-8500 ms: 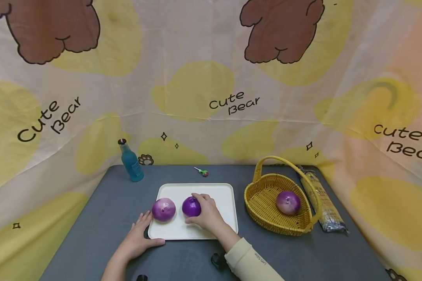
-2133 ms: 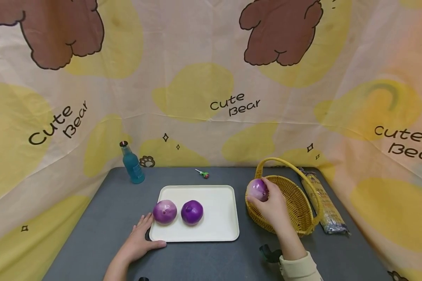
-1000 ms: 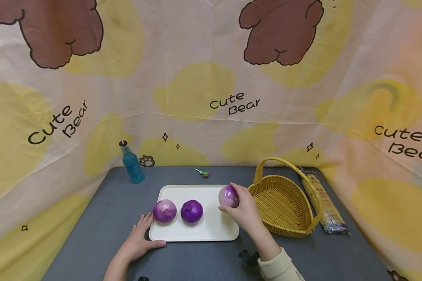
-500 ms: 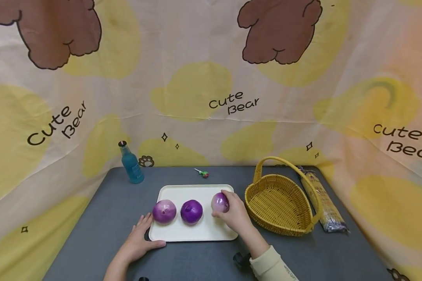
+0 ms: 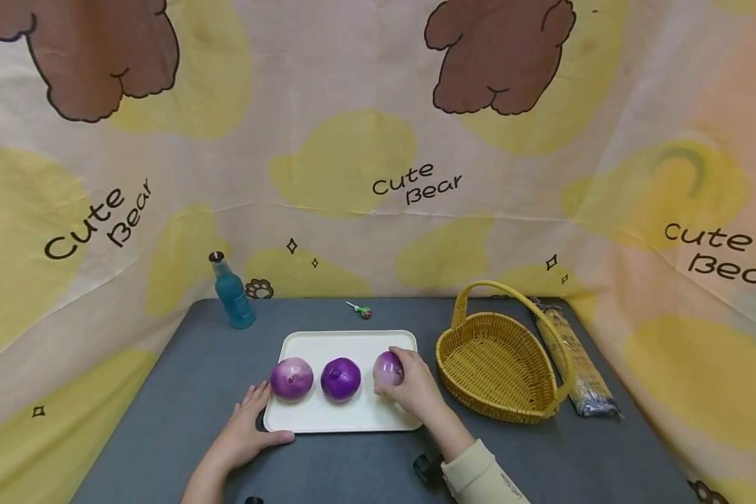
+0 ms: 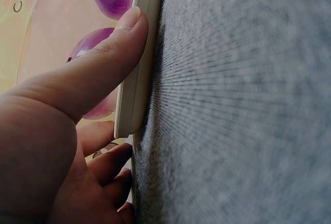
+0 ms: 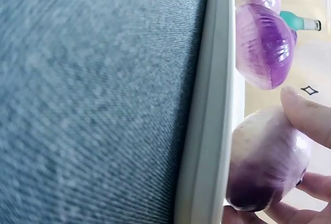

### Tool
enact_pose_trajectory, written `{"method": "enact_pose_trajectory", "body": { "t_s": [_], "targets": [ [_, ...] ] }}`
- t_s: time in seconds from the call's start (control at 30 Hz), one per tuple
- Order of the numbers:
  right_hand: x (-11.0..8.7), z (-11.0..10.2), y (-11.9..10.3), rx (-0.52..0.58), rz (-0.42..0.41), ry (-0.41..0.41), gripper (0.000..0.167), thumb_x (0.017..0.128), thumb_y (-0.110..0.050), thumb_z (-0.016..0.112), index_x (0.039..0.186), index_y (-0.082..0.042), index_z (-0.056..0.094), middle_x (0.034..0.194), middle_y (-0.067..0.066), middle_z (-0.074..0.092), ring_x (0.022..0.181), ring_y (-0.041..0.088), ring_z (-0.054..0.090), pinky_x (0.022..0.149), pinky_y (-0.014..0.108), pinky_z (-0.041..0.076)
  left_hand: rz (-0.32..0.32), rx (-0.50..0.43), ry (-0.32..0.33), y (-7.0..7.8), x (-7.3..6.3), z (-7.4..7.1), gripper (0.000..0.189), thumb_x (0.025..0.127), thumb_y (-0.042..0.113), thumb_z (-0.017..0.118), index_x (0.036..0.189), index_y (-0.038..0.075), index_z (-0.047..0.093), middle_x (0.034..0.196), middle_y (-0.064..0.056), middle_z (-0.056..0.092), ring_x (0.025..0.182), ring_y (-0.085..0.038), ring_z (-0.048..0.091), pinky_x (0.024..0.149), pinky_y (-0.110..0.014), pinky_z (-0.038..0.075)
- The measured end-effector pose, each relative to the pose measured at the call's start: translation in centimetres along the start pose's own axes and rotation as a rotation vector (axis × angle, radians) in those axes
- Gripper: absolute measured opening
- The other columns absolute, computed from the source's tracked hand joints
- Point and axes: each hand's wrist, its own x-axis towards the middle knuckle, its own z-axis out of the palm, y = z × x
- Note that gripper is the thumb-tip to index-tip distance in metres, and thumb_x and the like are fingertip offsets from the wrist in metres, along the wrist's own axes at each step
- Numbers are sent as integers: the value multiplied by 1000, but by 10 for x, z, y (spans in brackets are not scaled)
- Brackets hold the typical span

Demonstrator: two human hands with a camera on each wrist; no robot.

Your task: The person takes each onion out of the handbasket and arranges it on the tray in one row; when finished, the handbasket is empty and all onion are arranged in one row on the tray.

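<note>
A white tray [image 5: 315, 421] carries a row of purple onions. At its left sits a pale purple onion [image 5: 292, 379], and in the middle a darker onion [image 5: 341, 380]. My right hand [image 5: 418, 387] grips a third, white-and-purple onion [image 5: 387, 369] at the tray's right side. The right wrist view shows this onion [image 7: 269, 157] low at the tray, thumb on one side and fingers on the other. My left hand [image 5: 244, 430] rests at the tray's front left corner with fingers spread. Its thumb [image 6: 111, 53] lies along the front rim in the left wrist view.
A yellow wicker basket [image 5: 498, 367] with a tall handle stands right of the tray, holding nothing. Beside it lies a long yellow packet [image 5: 576, 360]. A blue bottle [image 5: 233, 294] stands at the back left, and a lollipop [image 5: 360, 310] lies behind the tray.
The right hand took the third onion from the basket, carried it left over the tray and lowered it at the right side. Earlier it placed the middle onion. The left hand stayed put.
</note>
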Motion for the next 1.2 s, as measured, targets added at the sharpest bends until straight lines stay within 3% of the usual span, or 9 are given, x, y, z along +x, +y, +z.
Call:
{"method": "enact_pose_trajectory", "body": {
  "t_s": [0.43, 0.7, 1.0, 1.2],
  "targets": [
    [0, 3, 3, -63, -1, -25, 90, 74, -43, 89, 148, -12, 49, 143, 23, 54, 129, 41, 54, 104, 58, 48, -8, -8, 9, -4, 1, 1, 121, 71, 53, 87, 157, -4, 24, 164, -30, 17, 153, -50, 1, 118, -72, 0],
    [-2, 0, 0, -70, -3, -22, 92, 74, -43, 90, 149, -12, 48, 145, 22, 52, 129, 41, 53, 102, 58, 49, -6, -12, 5, -2, 1, 0, 121, 72, 53, 87, 158, -4, 23, 164, -30, 16, 153, -50, 0, 117, -73, 0],
    [-6, -25, -16, -105, -31, 35, 86, 75, -39, 89, 148, -14, 50, 145, 20, 52, 131, 41, 53, 102, 60, 48, 0, -11, 7, -2, 2, 1, 121, 71, 52, 87, 157, -4, 24, 164, -30, 17, 153, -51, 2, 117, -73, 1],
    [-13, -53, -29, -52, -51, 59, 86, 78, -40, 87, 150, -14, 48, 150, 18, 49, 137, 39, 49, 110, 61, 42, 16, 3, 6, -3, 2, 1, 119, 73, 50, 87, 157, -6, 24, 163, -31, 18, 152, -52, 2, 116, -74, 2]
  ]
}}
